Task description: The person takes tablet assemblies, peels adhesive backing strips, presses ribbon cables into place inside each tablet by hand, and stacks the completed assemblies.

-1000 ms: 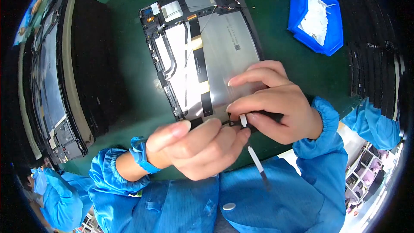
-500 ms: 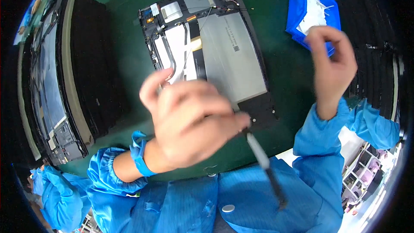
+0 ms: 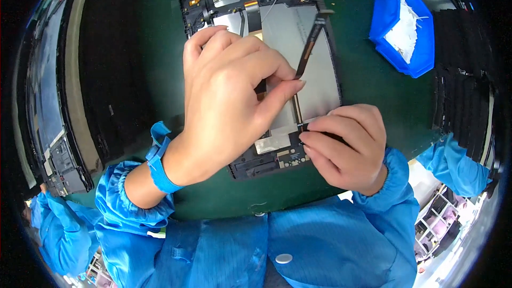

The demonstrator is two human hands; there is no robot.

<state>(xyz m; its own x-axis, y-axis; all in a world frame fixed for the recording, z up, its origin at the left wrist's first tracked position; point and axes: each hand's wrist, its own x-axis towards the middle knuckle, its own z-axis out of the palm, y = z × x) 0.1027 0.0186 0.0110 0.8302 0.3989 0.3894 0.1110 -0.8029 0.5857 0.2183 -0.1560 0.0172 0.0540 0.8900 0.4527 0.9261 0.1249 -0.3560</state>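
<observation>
An opened tablet [image 3: 250,169] lies on the green work surface, its inner parts showing: a large grey battery pack [image 3: 322,85], thin wires and a small board [image 3: 290,157] at the near end. Above the battery my left hand [image 3: 229,82] pinches a dark, narrow ribbon cable [image 3: 309,50] between thumb and fingertips. One end of the cable sticks up and away from me; the other runs down toward the small board. There my right hand [image 3: 349,146] closes its fingertips on the cable's lower end. My left hand covers the tablet's left middle.
A blue bin [image 3: 380,29] holding white paper-like strips [image 3: 404,32] stands at the far right. On the left, tablet assemblies [image 3: 50,101] stand beside black foam dividers [image 3: 120,64]. More black dividers [image 3: 461,96] line the right side. Blue sleeves of other people show at both edges.
My right hand has come from beside the blue bin down to the tablet's near end. My left hand has turned, and the cable that hung toward me now stands over the battery.
</observation>
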